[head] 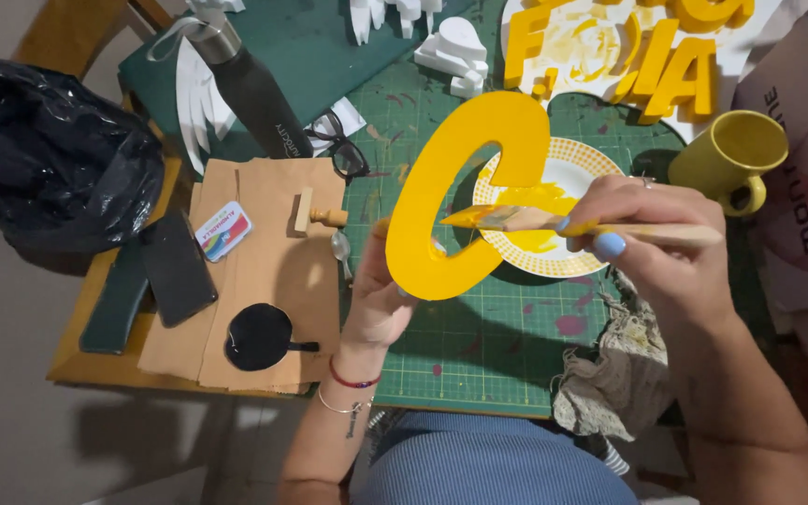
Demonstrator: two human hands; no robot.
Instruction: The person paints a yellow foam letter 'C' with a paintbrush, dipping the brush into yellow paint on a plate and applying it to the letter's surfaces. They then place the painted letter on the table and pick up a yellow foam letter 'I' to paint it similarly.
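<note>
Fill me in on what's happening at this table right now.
A person holds up a yellow letter C cutout in the left hand. The right hand grips a flat brush loaded with yellow paint, its bristles against the letter's inner edge. Below sits a plate with yellow paint on a green cutting mat. More yellow letters lie at the back, beside a yellow mug.

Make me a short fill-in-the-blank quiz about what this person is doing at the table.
1. The left hand holds up a cut-out letter painted ____.
2. The right hand holds a ____ against the letter.
3. The plate of paint lies on a green cutting ____.
4. Right of the plate stands a yellow ____.

Missing words: yellow; brush; mat; mug
</note>
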